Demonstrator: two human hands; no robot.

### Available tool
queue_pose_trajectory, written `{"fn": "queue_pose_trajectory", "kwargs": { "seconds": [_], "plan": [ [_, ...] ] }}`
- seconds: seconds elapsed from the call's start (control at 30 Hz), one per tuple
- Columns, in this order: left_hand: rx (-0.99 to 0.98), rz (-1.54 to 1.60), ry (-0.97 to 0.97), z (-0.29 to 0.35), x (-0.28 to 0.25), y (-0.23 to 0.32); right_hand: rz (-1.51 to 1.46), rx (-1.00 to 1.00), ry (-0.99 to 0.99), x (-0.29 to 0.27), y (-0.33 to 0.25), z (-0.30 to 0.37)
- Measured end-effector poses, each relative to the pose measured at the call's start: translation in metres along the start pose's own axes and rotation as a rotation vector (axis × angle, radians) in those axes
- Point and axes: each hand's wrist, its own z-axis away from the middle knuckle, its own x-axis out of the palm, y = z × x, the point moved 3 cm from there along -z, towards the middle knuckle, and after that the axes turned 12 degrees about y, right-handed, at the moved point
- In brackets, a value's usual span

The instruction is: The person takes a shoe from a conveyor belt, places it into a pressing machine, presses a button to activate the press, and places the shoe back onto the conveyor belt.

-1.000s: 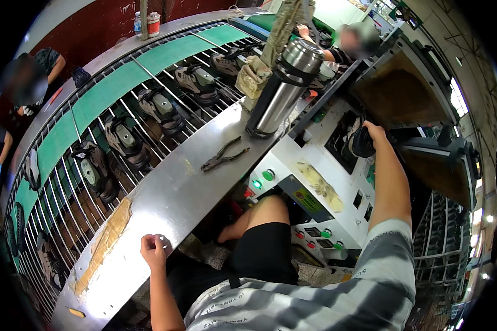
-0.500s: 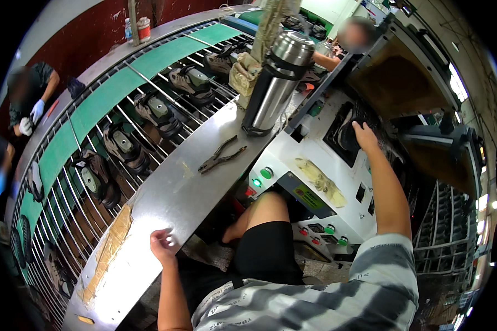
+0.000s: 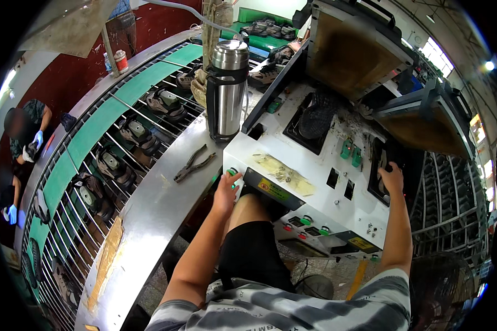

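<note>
My left hand (image 3: 225,192) is at the front left corner of a white machine (image 3: 309,207). Its fingers are apart and reach to a green push button (image 3: 232,172), seeming to touch it. My right hand (image 3: 391,177) is at the machine's right-hand recess, its fingers curled on a dark shoe (image 3: 382,164) that sits partly in shadow there. In the left-hand recess lies another dark shoe (image 3: 315,122), with no hand on it. Above the recesses two framed lids with brown pads, a left lid (image 3: 350,60) and a right lid (image 3: 433,118), stand raised.
A steel flask (image 3: 229,94) and pliers (image 3: 193,164) are on the metal ledge (image 3: 154,215) at my left. Beyond it a roller conveyor (image 3: 83,149) carries several shoes. Two co-workers, one with a gloved hand (image 3: 38,138), are at the far left. A rack (image 3: 453,204) stands right.
My right hand has moved from the left-hand recess to the right-hand one. My left hand has gone from over the ledge to the green button. The view has turned right.
</note>
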Motion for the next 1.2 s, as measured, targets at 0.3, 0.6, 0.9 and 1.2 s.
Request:
{"fn": "queue_pose_trajectory", "kwargs": {
  "seconds": [0.3,0.6,0.9,1.2],
  "plan": [
    [0.086,-0.095,0.328,0.087,-0.169,0.005,-0.017,0.265,-0.126,0.038,0.075,-0.07],
    [0.233,0.008,0.564,0.149,-0.253,0.022,-0.246,0.271,0.583,0.012,0.059,0.053],
    [0.151,-0.197,0.187,0.153,-0.2,-0.014,-0.94,0.143,0.949,0.015,0.05,0.169],
    [0.516,-0.599,-0.271,0.206,-0.119,0.046,-2.014,0.163,-0.327,0.077,-0.083,0.268]
  ]
}}
